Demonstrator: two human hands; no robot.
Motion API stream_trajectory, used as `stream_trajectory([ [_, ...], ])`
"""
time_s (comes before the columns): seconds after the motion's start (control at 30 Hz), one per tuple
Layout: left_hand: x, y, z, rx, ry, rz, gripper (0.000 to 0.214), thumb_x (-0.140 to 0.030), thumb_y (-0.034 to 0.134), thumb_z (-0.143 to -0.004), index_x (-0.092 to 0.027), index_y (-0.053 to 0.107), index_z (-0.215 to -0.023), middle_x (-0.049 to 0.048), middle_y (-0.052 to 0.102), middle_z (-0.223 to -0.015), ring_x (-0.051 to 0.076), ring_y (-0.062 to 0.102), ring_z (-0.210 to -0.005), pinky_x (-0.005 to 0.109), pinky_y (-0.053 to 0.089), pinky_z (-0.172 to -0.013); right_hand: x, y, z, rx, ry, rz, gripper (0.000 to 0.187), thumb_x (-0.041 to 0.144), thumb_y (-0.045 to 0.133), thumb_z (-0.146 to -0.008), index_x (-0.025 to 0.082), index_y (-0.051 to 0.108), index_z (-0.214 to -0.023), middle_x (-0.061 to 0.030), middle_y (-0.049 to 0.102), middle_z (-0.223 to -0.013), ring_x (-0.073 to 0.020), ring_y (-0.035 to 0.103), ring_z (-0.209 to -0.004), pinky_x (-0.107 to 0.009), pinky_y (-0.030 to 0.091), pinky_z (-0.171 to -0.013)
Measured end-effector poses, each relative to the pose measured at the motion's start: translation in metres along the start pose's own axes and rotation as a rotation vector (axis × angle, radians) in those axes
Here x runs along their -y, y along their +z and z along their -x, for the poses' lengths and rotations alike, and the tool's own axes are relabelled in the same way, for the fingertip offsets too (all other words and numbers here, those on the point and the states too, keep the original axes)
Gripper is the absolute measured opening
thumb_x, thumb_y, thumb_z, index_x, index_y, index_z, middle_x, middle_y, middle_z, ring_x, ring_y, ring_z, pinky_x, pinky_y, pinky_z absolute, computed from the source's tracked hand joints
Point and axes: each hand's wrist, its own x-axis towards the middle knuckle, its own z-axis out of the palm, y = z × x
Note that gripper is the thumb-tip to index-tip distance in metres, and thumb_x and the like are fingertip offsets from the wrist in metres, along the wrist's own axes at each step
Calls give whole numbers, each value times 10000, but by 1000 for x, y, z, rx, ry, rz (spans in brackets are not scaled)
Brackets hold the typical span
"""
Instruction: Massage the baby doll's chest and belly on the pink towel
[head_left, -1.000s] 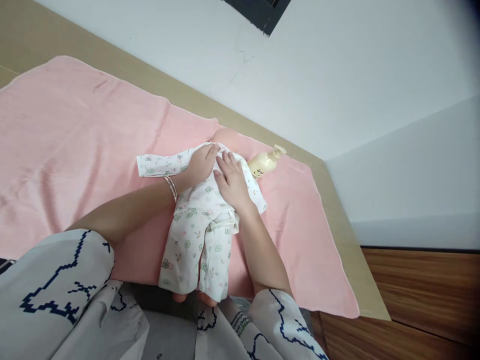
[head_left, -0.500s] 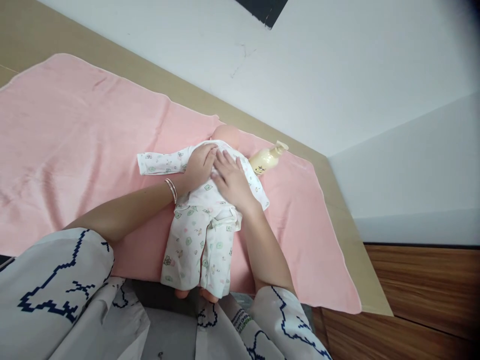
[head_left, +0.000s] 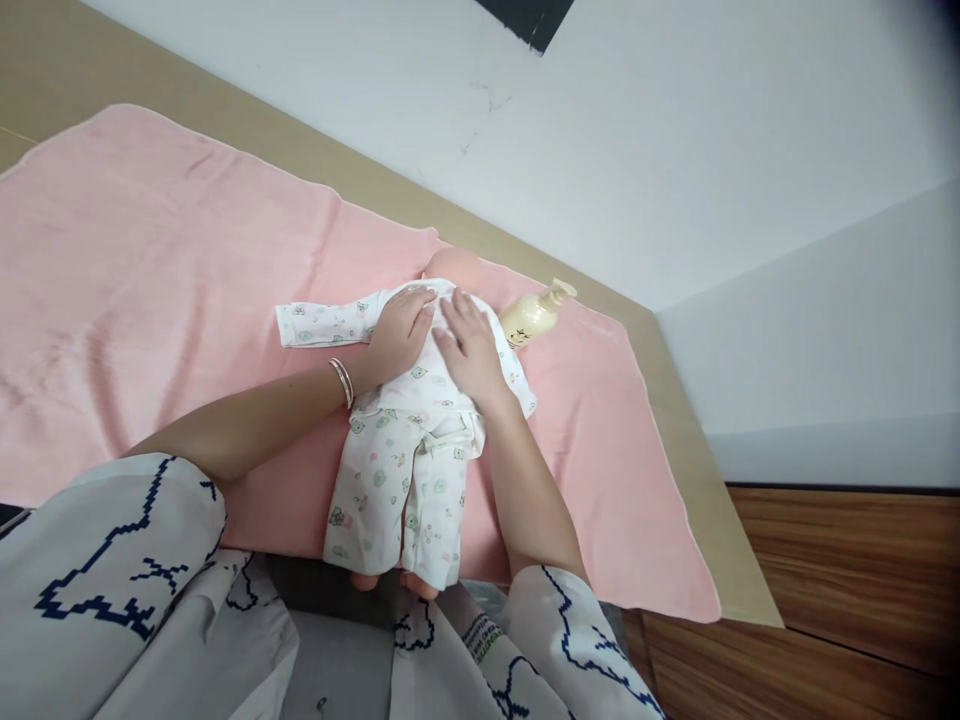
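A baby doll in a white printed top and trousers lies on a pink blanket, its head away from me and its feet at the near edge. Its face is out of sight. My left hand rests flat on the left side of the doll's upper torso, fingers stretched out. On the right side of the torso lies my right hand, also flat, its fingers a little spread. Neither hand grips anything. A bracelet circles my left wrist.
Just right of the doll's shoulder, a cream pump bottle lies on the blanket. The blanket covers a tan table that runs along a white wall. Brown wooden panels stand at the lower right.
My right hand has shifted slightly to the right across the doll's torso, leaving a gap between my hands. My left hand and the bottle stay in place.
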Motion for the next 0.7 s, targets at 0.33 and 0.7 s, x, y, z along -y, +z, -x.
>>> stream_trajectory([
  [0.33, 3, -1, 2, -1, 31, 4, 529, -468, 235, -1076, -175, 651, -1223, 128, 712, -1260, 238, 629, -1236, 455, 473, -1154, 50, 16, 34, -89, 99, 203, 609, 287, 347, -1002, 37, 391, -1555, -252, 297, -1656, -454, 201, -1570, -703, 214, -1234],
  [0.7, 2, -1, 2, 19, 25, -30, 481, -435, 266, -1072, -174, 632, -1244, 128, 698, -1308, 239, 613, -1277, 460, 465, -1164, 2, 7, 6, -169, 206, 45, 638, 374, 302, -1020, 23, 411, -1541, -241, 382, -1618, -372, 326, -1543, -604, 251, -1263],
])
